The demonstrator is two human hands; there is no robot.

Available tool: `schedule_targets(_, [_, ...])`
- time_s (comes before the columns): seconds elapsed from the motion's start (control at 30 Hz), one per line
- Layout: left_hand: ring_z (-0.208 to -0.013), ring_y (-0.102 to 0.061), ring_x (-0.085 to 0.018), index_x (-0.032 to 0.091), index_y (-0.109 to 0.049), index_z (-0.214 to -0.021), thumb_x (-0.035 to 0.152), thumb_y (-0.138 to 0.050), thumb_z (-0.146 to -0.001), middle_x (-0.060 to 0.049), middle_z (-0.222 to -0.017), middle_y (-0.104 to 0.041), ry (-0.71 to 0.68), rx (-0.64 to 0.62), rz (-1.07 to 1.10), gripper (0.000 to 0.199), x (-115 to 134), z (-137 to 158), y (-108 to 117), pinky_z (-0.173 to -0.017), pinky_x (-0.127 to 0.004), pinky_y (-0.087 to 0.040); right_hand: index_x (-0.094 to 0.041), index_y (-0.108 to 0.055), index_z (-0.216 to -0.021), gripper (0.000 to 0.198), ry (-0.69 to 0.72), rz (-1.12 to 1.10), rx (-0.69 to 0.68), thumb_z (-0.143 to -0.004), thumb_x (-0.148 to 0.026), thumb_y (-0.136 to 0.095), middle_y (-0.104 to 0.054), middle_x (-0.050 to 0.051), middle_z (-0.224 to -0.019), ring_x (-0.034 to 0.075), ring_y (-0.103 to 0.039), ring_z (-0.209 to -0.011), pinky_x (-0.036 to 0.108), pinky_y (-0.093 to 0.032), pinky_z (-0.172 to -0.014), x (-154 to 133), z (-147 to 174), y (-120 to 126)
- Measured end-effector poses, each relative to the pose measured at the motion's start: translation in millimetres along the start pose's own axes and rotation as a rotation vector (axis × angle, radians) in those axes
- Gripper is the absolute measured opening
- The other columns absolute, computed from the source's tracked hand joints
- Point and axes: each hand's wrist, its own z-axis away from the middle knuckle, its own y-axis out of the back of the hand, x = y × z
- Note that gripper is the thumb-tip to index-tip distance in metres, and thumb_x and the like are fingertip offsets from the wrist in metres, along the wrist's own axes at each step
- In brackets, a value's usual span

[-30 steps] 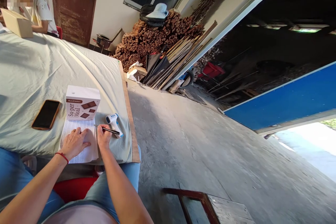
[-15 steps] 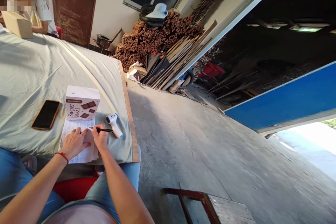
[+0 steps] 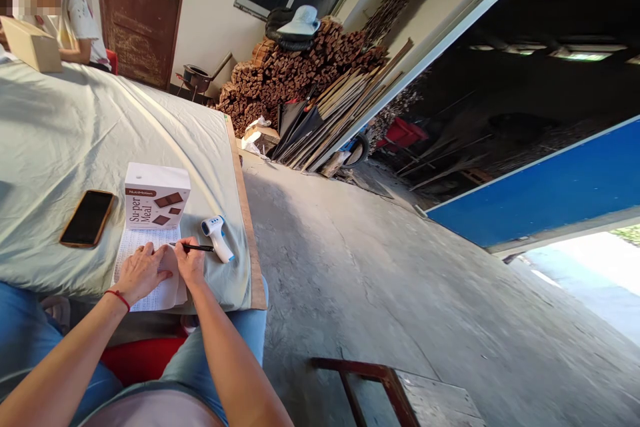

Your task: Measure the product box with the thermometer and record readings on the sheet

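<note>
From my feed, both arms were bare from the elbow down, with no sleeves in view. The left hand (image 3: pixel 141 271) carried a thin red cord bracelet at the wrist and what looked like a ring on one finger, though it was too small to be sure. The right hand (image 3: pixel 191 261) was unadorned. Blue jeans covered the legs, and a pale top showed at the bottom edge.

A pale green cloth (image 3: pixel 75 133) covers the counter, on which lie a white sheet (image 3: pixel 145 243) printed in fine dark rows, a white box (image 3: pixel 156 197) with brown squares and a brown label, and a black phone (image 3: pixel 89 217) edged in orange. The pen (image 3: pixel 193 247) is black, the thermometer (image 3: pixel 217 237) white with a blue face. The left wrist wears a red cord (image 3: pixel 117 297).
</note>
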Motion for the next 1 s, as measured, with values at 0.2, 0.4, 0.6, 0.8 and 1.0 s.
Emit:
schedule_targets(0.2, [-0.129, -0.057, -0.033, 0.023, -0.046, -0.156, 0.038, -0.055, -0.101, -0.016, -0.135, -0.056, -0.008, 0.007, -0.002, 0.057, -1.2, 0.1, -1.3, -0.099, -0.041, -0.052, -0.023, -0.062, -0.081, 0.012, -0.025, -0.029, -0.020, -0.091, -0.030, -0.065, -0.069, 0.003, -0.072, 0.019, -0.066, -0.066, 0.032, -0.059, -0.068, -2.6, -0.4, 2.9])
schedule_targets(0.4, [-0.129, -0.057, -0.034, 0.022, -0.048, -0.154, 0.037, -0.055, -0.100, -0.016, -0.133, -0.057, -0.021, 0.024, 0.011, 0.056, -3.5, -1.8, -5.4, -0.097, -0.041, -0.052, -0.023, -0.061, -0.080, 0.018, -0.041, -0.056, 0.022, -0.092, -0.036, -0.062, -0.070, 0.004, -0.072, 0.019, -0.066, -0.066, 0.030, -0.057, -0.065, -5.9, 0.1, 3.9])
schedule_targets(0.6, [-0.126, -0.059, -0.035, 0.023, -0.052, -0.150, 0.037, -0.059, -0.098, -0.016, -0.130, -0.058, -0.031, 0.052, 0.033, 0.055, -5.5, -4.3, -8.4, -0.095, -0.043, -0.053, -0.023, -0.060, -0.078, 0.017, -0.037, -0.043, 0.017, -0.090, -0.035, -0.061, -0.070, 0.003, -0.071, 0.018, -0.065, -0.065, 0.028, -0.056, -0.065, -7.1, -0.4, 4.5])
schedule_targets(0.8, [-0.123, -0.060, -0.036, 0.024, -0.055, -0.146, 0.037, -0.060, -0.094, -0.016, -0.128, -0.060, -0.031, 0.091, 0.070, 0.054, -6.5, -6.3, -14.3, -0.092, -0.043, -0.052, -0.023, -0.060, -0.079, 0.015, -0.003, -0.048, 0.029, -0.089, -0.033, -0.060, -0.069, 0.003, -0.070, 0.018, -0.065, -0.064, 0.029, -0.055, -0.064, -4.4, 0.2, 1.4])
schedule_targets(1.0, [-0.088, -0.067, -0.025, 0.019, -0.067, -0.111, 0.043, -0.066, -0.084, -0.008, -0.097, -0.066, -0.034, 0.197, 0.409, 0.036, -41.1, -21.4, -21.8, -0.080, -0.037, -0.052, -0.021, -0.064, -0.092, 0.020, 0.108, -0.040, 0.056, -0.099, -0.031, -0.048, -0.070, 0.005, -0.083, 0.018, -0.067, -0.074, 0.030, -0.059, -0.071, -4.3, -0.2, 13.0])
